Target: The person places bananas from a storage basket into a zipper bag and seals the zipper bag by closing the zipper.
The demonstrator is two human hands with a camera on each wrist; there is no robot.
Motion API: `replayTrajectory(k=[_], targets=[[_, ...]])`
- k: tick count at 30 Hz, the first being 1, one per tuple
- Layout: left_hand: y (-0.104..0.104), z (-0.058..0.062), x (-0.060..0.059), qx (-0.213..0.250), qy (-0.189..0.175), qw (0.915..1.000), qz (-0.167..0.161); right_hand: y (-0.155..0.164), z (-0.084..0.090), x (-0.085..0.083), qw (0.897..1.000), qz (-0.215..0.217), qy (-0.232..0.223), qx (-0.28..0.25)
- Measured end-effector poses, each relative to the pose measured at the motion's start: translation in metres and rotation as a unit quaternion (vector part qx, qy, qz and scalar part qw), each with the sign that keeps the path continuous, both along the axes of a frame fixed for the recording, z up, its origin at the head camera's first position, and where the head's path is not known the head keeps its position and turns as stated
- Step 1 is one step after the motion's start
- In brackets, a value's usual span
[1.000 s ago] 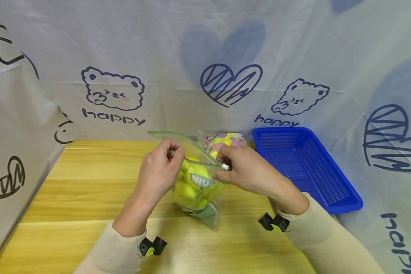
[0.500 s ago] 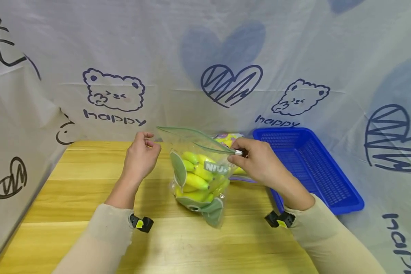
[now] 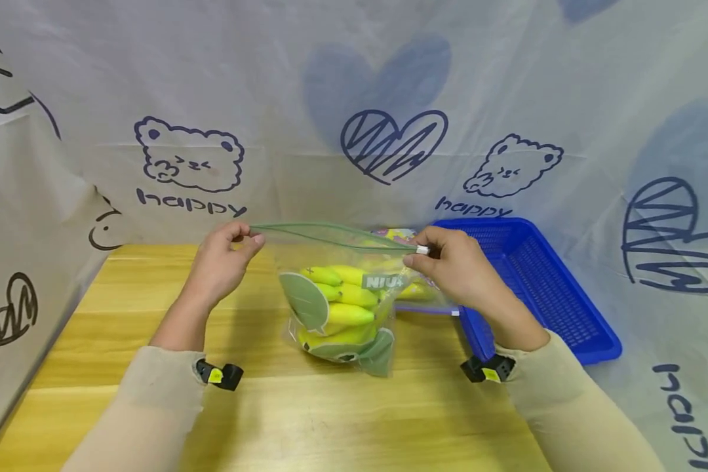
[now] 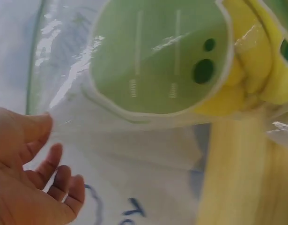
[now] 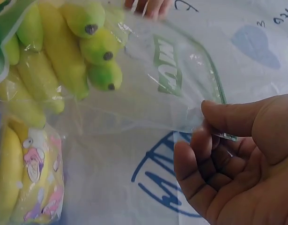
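A clear zip bag (image 3: 330, 252) with a green seal and green printed shapes stands over the table, its mouth stretched wide between both hands. Several yellow bananas (image 3: 348, 295) lie inside, some greenish at the ends in the right wrist view. My left hand (image 3: 221, 259) pinches the bag's upper left corner between thumb and forefinger. At the upper right corner, beside the white slider (image 3: 422, 250), my right hand (image 3: 457, 265) pinches the bag's edge. In the right wrist view, the thumb (image 5: 232, 117) presses on the film near the seal's end.
Behind the bag on the right lies a second clear bag (image 3: 427, 298) with a pink and yellow print, holding yellow fruit. A blue plastic basket (image 3: 590, 328) stands at the table's right side. White printed cloth (image 3: 295, 177) hangs behind the wooden table (image 3: 153, 288).
My left hand let go of the seal, moved left, and now holds the left corner. The bag's mouth has spread and straightened. My right hand has moved slightly right and up with its corner.
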State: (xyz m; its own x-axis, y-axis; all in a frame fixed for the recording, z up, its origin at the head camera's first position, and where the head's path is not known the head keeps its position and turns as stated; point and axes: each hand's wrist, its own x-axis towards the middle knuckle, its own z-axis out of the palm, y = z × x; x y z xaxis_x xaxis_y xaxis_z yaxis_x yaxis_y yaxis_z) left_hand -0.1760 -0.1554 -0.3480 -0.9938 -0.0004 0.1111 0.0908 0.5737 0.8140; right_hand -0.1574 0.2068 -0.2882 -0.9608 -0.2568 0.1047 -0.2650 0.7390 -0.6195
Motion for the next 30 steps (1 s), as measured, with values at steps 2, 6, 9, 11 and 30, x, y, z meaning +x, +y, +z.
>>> replayTrajectory(k=[2, 6, 9, 11, 30], targets=[[-0.004, 0.011, 0.012, -0.025, 0.001, 0.9997, -0.008, 0.005, 0.003, -0.004, 1.0, 0.001, -0.011, -0.008], [-0.01, 0.035, 0.036, -0.074, -0.01, 0.9967, -0.031, 0.011, 0.008, -0.01, 1.0, 0.011, -0.003, -0.005], [-0.013, 0.052, 0.051, -0.104, -0.019, 0.9935, -0.042, 0.01, 0.01, -0.009, 0.999, 0.008, 0.034, -0.007], [-0.015, 0.059, 0.059, -0.121, -0.023, 0.9914, -0.043, 0.008, 0.009, -0.009, 0.998, 0.009, 0.061, -0.009], [-0.037, 0.05, 0.061, -0.163, -0.067, 0.9818, -0.07, -0.023, -0.022, -0.016, 0.995, 0.055, 0.036, -0.074]])
